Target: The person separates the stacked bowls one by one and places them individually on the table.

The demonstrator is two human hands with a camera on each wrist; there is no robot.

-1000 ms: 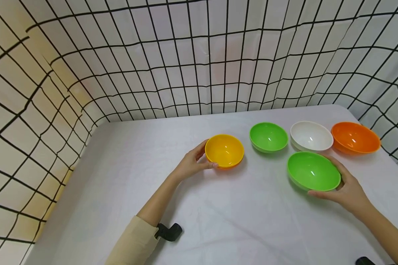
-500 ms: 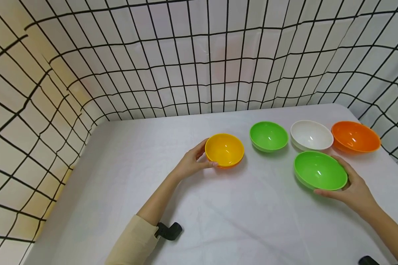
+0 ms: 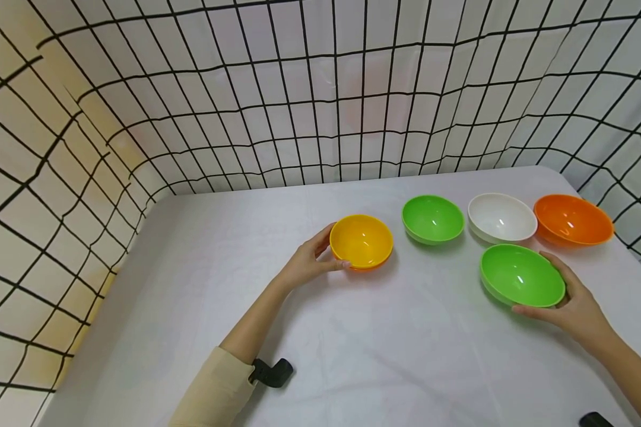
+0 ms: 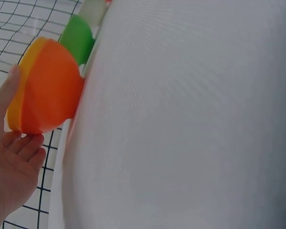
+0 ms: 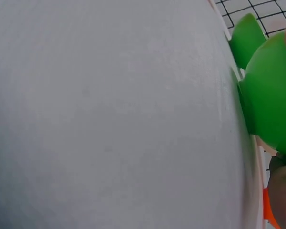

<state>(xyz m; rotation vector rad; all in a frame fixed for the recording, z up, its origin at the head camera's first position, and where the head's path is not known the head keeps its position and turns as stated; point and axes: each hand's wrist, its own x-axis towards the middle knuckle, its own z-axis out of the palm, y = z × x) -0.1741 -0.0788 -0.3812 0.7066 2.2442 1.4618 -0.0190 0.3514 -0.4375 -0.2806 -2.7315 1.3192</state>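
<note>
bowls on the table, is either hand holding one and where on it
Both. The left hand grips the yellow bowl at its near-left rim and side. The right hand grips the nearer green bowl at its right rim.

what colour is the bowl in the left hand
Yellow inside, orange outside: the bowl in the left hand; the head view shows it best.

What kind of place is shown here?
Probably a staged recording booth: a table under white cloth, a grid-patterned curtain around it, and plain plastic bowls laid out.

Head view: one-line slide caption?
Left hand holds yellow bowl, right hand holds green bowl.
</note>
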